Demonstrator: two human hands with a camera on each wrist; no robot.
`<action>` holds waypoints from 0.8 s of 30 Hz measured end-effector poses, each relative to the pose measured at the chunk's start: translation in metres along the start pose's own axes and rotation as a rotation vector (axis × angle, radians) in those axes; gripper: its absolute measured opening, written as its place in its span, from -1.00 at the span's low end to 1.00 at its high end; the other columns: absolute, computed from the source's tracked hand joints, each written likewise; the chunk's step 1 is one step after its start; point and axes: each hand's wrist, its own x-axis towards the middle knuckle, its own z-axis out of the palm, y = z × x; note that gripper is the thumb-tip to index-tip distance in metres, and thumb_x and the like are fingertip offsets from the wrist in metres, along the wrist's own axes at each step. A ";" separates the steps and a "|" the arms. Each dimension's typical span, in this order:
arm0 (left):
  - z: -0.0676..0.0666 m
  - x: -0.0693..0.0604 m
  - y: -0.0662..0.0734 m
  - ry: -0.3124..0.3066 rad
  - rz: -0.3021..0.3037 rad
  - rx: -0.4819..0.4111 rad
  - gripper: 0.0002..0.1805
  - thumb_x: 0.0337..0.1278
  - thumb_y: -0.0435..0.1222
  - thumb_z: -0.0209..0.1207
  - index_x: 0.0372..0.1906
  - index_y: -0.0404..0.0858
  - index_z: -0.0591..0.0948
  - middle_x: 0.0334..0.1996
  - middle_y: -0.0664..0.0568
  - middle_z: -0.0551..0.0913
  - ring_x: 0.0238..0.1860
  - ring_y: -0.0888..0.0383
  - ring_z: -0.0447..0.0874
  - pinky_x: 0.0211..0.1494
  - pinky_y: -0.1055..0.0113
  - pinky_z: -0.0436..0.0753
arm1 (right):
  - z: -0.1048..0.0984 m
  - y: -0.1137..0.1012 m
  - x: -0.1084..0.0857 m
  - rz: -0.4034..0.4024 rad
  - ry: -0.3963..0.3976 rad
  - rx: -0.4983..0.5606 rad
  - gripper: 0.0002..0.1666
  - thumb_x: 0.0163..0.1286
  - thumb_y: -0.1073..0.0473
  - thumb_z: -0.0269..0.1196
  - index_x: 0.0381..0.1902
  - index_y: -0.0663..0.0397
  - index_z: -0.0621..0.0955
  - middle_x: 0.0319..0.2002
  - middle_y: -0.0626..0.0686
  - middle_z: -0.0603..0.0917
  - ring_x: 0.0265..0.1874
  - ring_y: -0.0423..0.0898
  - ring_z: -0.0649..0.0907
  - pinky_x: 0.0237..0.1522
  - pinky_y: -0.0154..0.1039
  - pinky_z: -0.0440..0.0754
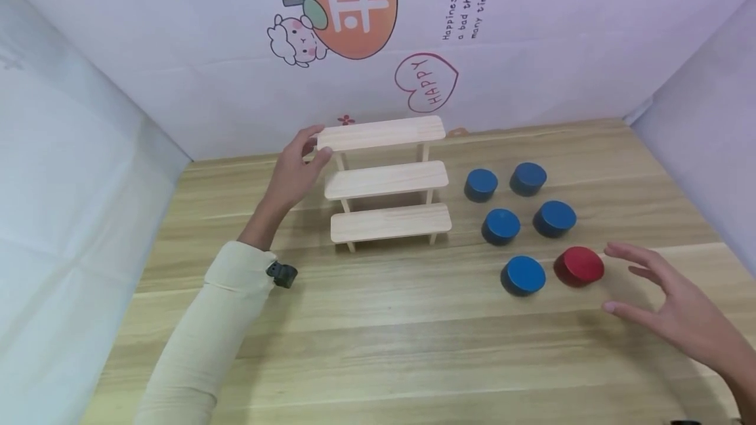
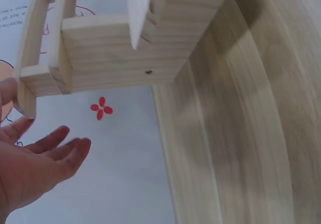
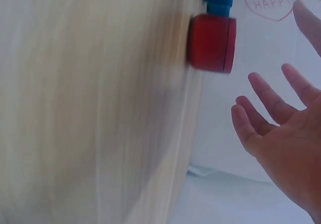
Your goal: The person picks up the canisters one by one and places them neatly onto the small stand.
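A three-step wooden display stand [image 1: 386, 183] stands against the back wall. My left hand [image 1: 300, 166] is at the left end of its top board [image 1: 380, 134], with thumb and forefinger pinching that end. In the left wrist view, the other fingers [image 2: 70, 156] of this hand hang free beside the stand. My right hand [image 1: 679, 307] hovers just right of a red round block [image 1: 580, 266], thumb and fingers spread apart, not touching it. From the right wrist view, a gap shows between the fingertips and the red block [image 3: 211, 43].
Several blue round blocks [image 1: 525, 275] stand in two rows right of the stand, the red one ending the right row. Printed white cloth [image 1: 236, 84] hangs behind the wooden table [image 1: 366, 346], with more white cloth at both sides.
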 end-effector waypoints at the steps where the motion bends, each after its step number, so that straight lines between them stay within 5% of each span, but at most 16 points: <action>1: 0.000 0.000 0.001 0.001 -0.002 0.003 -0.38 0.47 -0.01 0.09 0.51 -0.09 0.30 0.45 -0.15 0.29 0.43 -0.11 0.26 0.37 -0.06 0.34 | -0.001 0.002 0.001 -0.004 -0.007 0.006 0.12 -0.04 0.50 0.53 0.47 0.12 0.30 0.27 -0.27 0.41 0.24 -0.44 0.32 0.13 -0.68 0.18; 24: 0.007 -0.002 0.001 0.037 0.032 -0.060 -0.39 0.50 -0.09 0.07 0.50 -0.21 0.26 0.37 -0.21 0.40 0.39 -0.06 0.34 0.34 -0.03 0.40 | -0.025 0.050 0.008 0.026 -0.082 0.094 0.11 0.03 0.59 0.42 0.51 0.14 0.22 0.22 -0.17 0.44 0.20 -0.43 0.37 0.13 -0.65 0.21</action>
